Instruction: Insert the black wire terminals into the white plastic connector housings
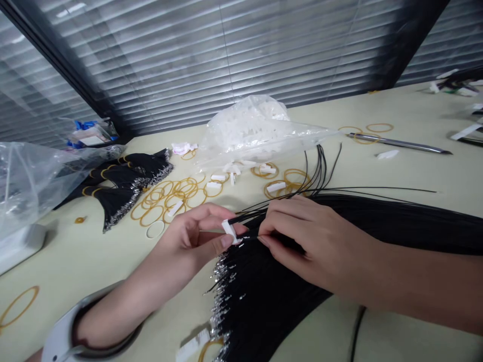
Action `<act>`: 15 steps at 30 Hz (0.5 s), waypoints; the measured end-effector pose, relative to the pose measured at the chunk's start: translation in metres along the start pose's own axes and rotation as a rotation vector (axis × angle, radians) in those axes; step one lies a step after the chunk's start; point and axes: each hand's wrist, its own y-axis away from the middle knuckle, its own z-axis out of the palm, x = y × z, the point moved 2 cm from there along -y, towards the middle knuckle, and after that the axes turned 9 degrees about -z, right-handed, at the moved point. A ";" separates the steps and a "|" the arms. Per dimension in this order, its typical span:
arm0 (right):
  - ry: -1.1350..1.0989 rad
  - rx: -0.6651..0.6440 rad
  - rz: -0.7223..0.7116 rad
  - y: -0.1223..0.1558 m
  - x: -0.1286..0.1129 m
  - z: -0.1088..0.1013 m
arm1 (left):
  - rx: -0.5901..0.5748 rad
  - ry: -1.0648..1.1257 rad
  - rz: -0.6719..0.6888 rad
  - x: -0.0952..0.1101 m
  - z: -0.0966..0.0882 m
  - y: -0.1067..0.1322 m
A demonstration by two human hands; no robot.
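Note:
Between the thumb and fingers of my left hand (199, 236) is a small white connector housing (229, 232), tilted, with black wires running out of its right side. My right hand (302, 234) is closed, pinching a thin black wire (249, 238) whose end is at the housing's lower part. Whether that end is inside the housing I cannot tell. Beneath both hands spreads a thick bundle of black wires (264, 296), with silvery metal terminals (222, 296) along its left edge. Several loose wires (320, 166) curve up behind my right hand.
Behind my hands lies a clear plastic bag of white housings (252, 125). Yellow rubber bands (162, 198) and loose white housings are scattered before it. Banded black wire bundles (121, 193) lie at left, a metallic pen (403, 143) at right. Window blinds (226, 55) border the table's back.

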 end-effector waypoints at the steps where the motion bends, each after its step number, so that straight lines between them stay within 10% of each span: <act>1: 0.005 0.001 0.002 0.000 0.000 0.000 | -0.002 -0.005 0.008 0.000 0.000 0.000; 15: 0.021 -0.035 -0.073 0.001 0.000 0.000 | 0.032 -0.085 0.037 0.003 0.005 0.002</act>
